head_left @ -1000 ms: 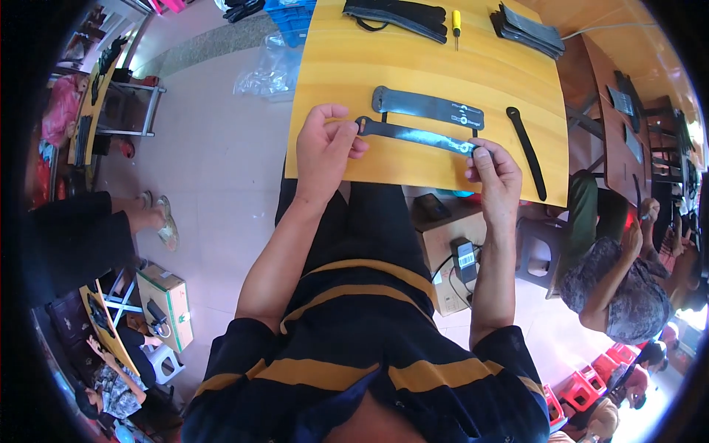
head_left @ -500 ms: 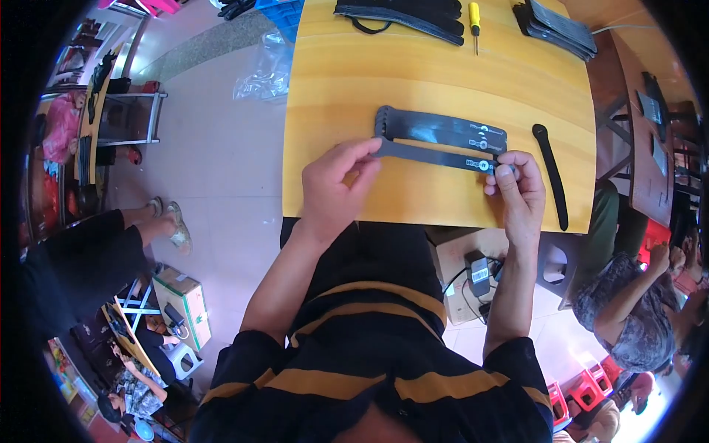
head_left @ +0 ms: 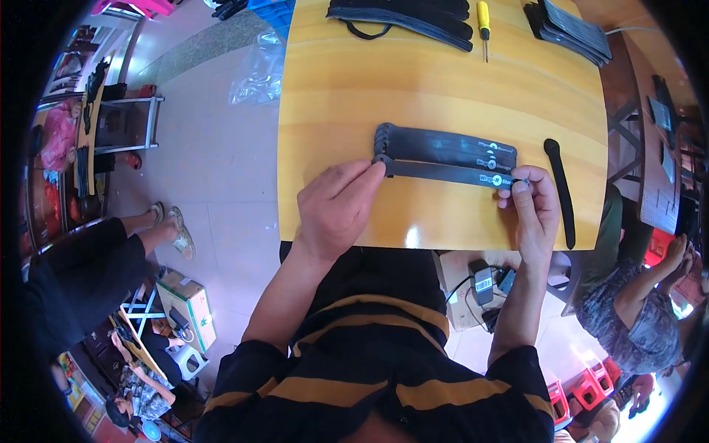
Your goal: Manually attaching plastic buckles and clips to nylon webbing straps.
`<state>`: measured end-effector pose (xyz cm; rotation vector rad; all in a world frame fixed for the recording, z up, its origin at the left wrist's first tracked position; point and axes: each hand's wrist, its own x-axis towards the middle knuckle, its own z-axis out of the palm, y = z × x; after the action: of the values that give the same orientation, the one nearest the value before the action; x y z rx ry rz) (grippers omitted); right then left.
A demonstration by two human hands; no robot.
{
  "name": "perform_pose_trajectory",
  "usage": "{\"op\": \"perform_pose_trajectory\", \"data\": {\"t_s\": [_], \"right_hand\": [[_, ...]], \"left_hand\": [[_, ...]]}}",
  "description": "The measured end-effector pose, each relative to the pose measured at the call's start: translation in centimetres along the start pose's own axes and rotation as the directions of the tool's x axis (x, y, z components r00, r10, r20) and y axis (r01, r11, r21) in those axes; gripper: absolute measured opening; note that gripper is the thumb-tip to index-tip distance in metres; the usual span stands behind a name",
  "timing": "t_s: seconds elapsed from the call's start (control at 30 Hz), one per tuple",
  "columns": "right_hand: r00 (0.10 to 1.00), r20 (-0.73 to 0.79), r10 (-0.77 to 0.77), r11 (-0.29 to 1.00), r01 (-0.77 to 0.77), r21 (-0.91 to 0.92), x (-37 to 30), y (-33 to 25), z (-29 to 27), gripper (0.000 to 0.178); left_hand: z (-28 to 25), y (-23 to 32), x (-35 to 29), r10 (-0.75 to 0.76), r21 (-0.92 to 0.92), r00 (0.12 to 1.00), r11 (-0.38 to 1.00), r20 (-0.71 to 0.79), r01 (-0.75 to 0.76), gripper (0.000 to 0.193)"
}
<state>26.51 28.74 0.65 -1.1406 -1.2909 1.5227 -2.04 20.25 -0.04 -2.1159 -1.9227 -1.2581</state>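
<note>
Your left hand (head_left: 336, 203) has thumb and fingers brought together on the rounded left end of a dark strap (head_left: 443, 174). Your right hand (head_left: 538, 210) is clamped on its opposite end, thumb uppermost, just past the pale printed mark. The strap runs nearly straight between the two, along the near side of a fanned stack of straps (head_left: 443, 144) on the wooden table (head_left: 413, 81). Whether its far edge bears on that stack or hangs just above it, you cannot tell from this angle.

Handling, as judged: the strap appears light, thin and pliant, likely to sag or twist if one end is let go. The faint sheen suggests a fairly smooth face, so a modest slip is possible; breakage seems unlikely. The sound hold is the one found here, a light pinch at each extreme end, which should keep the length flat. The stacked pieces look loose and may slide if pressed sideways.

Also noted: one narrow black strap (head_left: 561, 196) lies apart by the table's right side. Toward the far edge sit a black bundle (head_left: 402, 18) with a loop hanging out, a yellow-handled screwdriver (head_left: 483, 22), and a second dark stack (head_left: 569, 33).
</note>
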Motion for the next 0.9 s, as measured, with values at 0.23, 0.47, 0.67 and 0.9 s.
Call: {"op": "perform_pose_trajectory", "data": {"t_s": [0.23,0.47,0.67,0.9], "right_hand": [[0.996,-0.088,-0.010,0.986,-0.005,-0.167,0.6,0.2,0.1,0.013],[0.996,-0.087,-0.020,0.992,0.009,-0.124,0.6,0.8,-0.3,0.012],[0.996,-0.084,-0.033,0.990,0.021,-0.140,0.8,0.9,0.0,0.013],[0.995,-0.099,-0.014,0.991,0.000,-0.137,0.8,0.9,0.1,0.015]], "left_hand": [[0.7,-0.4,0.6,0.014,0.010,1.000,1.000,0.013,-0.014,0.023],[1.0,-0.3,1.0,0.006,0.004,0.999,1.000,0.040,-0.007,0.021],[1.1,-0.5,1.0,0.005,0.009,0.999,1.000,0.043,-0.006,0.022],[1.3,-0.5,1.1,-0.001,-0.003,0.999,1.000,0.034,0.001,0.023]]}}
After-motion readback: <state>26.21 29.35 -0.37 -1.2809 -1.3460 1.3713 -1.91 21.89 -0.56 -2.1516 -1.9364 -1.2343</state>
